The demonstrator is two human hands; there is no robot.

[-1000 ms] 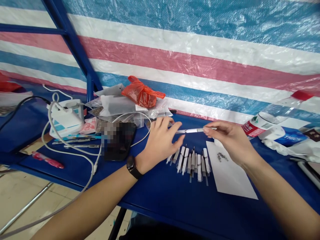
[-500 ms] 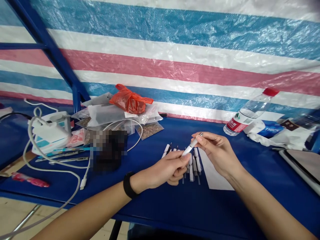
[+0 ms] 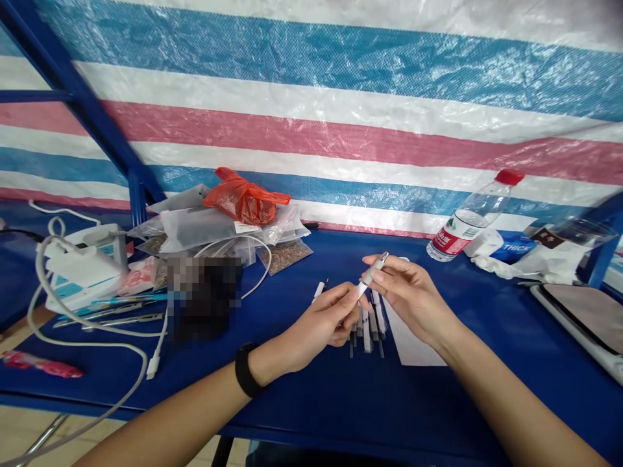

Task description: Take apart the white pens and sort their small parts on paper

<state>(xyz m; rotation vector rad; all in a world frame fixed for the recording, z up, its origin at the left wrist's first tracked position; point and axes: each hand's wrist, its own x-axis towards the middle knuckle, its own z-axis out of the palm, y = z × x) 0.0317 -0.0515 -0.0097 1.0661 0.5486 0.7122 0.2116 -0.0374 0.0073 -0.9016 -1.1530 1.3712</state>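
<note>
A slim pen [image 3: 372,272], white at its lower end and grey with a metallic tip at the upper, slants up to the right between my hands. The white end is pinched in my left hand [image 3: 338,312], which wears a black wristband [image 3: 248,371]. Around the grey upper part close the thumb and fingertips of my right hand [image 3: 406,295]. Just beneath the hands, several white and grey pen parts [image 3: 367,334] lie on the blue table, partly covered by my fingers. A white sheet of paper [image 3: 413,340] lies under my right hand.
To the left are a white cable [image 3: 156,353], several metal pens [image 3: 129,319] and a pink-wrapped item [image 3: 43,364]. Plastic bags and an orange bag [image 3: 246,198] are piled behind. A water bottle [image 3: 472,224], tissue pack [image 3: 511,246] and flat grey-topped device [image 3: 584,318] stand right.
The view has shifted slightly, so the table items appear a little further left. Both hands keep hold of the pen, which now points up more steeply, and the hands are closer together.
</note>
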